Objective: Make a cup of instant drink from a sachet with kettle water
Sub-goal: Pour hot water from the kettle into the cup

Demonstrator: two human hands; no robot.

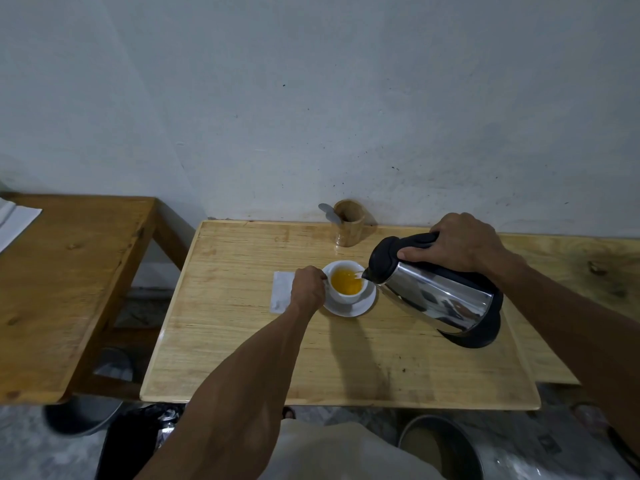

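Nearest the viewer, two bare forearms reach out over a pale wooden table (242, 358). The person's left hand (306, 289) rests at the near-left side of a small white cup (346, 282), fingers curled together at what looks like its handle, though the handle itself is hidden behind the hand. The cup stands on a white saucer (360, 306) near the middle of the table and holds orange-yellow liquid, filled perhaps halfway. Just left of the hand lies a flat white sachet (281, 292), partly covered by the wrist.

To the right, the person's right hand (457, 244) is clamped around the black handle on top of a steel kettle (440, 296), fingers wrapped tight. The kettle is lifted and tipped, its spout just over the cup's rim, and water is running in.

The kettle is probably heavy with water and its polished body hot and slick, so the black handle is the only safe hold. The cup looks thin, light and breakable, apt to slide on the saucer, so steadying it makes sense.

Farther back, against the white wall, stands a wooden holder (349, 223) with a metal spoon handle (329, 213) sticking out.
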